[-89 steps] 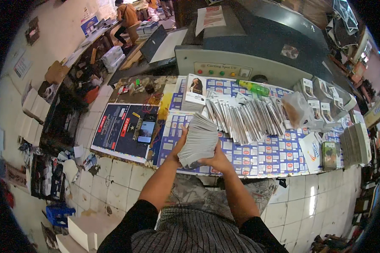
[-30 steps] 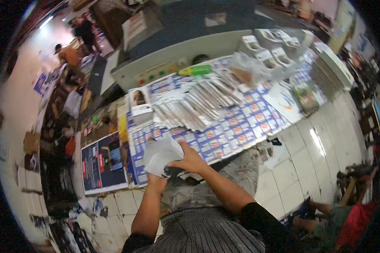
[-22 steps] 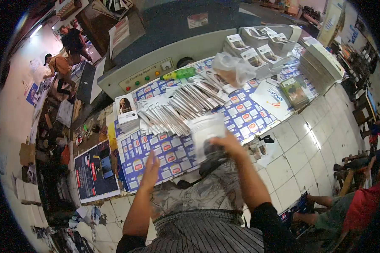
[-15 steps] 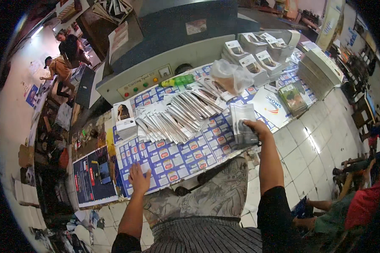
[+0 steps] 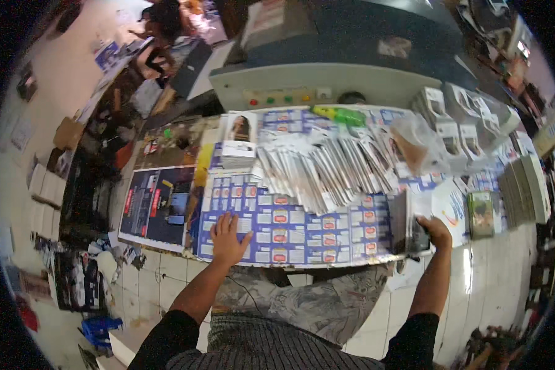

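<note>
My left hand [image 5: 229, 240] lies with fingers spread on the blue printed sheet [image 5: 299, 237] that covers the table, near its front edge. At the right front, my right hand [image 5: 436, 234] grips the right side of a stack of booklets [image 5: 407, 219], which rests at the table edge. Between and beyond my hands, a long fanned row of thin booklets [image 5: 327, 172] lies overlapping. To its left stands a neat pile of booklets [image 5: 238, 139] with a person's picture on the top cover.
Behind the row are a green bottle [image 5: 342, 115] lying down and a clear plastic bag [image 5: 416, 145]. Tall booklet stacks [image 5: 459, 135] and a thick pile [image 5: 524, 188] stand at right. A grey machine [image 5: 351, 80] borders the back. A phone [image 5: 178, 206] lies at left.
My view has turned left, so the table sits straighter and its things appear farther right. My left hand still lies on the sheet, and the right still holds the booklet stack.
</note>
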A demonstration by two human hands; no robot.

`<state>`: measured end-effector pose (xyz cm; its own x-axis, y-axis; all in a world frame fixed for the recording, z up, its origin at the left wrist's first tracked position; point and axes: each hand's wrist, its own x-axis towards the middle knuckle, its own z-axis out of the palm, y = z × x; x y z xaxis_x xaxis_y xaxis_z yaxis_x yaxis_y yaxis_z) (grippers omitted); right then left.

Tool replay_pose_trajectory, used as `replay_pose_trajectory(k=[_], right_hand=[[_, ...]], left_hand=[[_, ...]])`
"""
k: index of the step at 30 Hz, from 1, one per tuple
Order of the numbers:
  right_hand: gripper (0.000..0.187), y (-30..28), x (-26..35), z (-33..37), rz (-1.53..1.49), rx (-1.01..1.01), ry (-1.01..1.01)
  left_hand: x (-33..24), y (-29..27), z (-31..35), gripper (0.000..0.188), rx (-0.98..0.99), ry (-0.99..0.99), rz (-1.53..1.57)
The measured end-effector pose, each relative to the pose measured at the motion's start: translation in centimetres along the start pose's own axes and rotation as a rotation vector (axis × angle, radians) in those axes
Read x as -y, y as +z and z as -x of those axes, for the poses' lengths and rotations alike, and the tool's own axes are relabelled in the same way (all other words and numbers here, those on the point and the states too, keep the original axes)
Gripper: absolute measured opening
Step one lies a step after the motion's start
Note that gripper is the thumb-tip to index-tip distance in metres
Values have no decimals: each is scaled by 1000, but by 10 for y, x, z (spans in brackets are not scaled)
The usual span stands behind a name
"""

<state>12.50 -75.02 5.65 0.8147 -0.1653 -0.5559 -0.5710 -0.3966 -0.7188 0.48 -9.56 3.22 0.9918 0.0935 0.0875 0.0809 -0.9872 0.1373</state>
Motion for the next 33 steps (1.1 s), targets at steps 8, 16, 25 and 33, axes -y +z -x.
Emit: replay_pose_trajectory(k=[8, 16, 25, 33], right_hand=[[80, 10, 56, 8, 405, 9, -67], [84, 6, 63, 44, 53, -34, -115], [80, -8, 28, 3, -16, -104, -129], [106, -33, 1, -22, 121, -142, -137]], left_hand=[[11, 6, 1, 73, 11, -21, -48], [8, 5, 3, 74, 46, -22, -31], [2, 6, 1, 73, 12, 4, -63], [1, 9, -2, 74, 31, -5, -48]])
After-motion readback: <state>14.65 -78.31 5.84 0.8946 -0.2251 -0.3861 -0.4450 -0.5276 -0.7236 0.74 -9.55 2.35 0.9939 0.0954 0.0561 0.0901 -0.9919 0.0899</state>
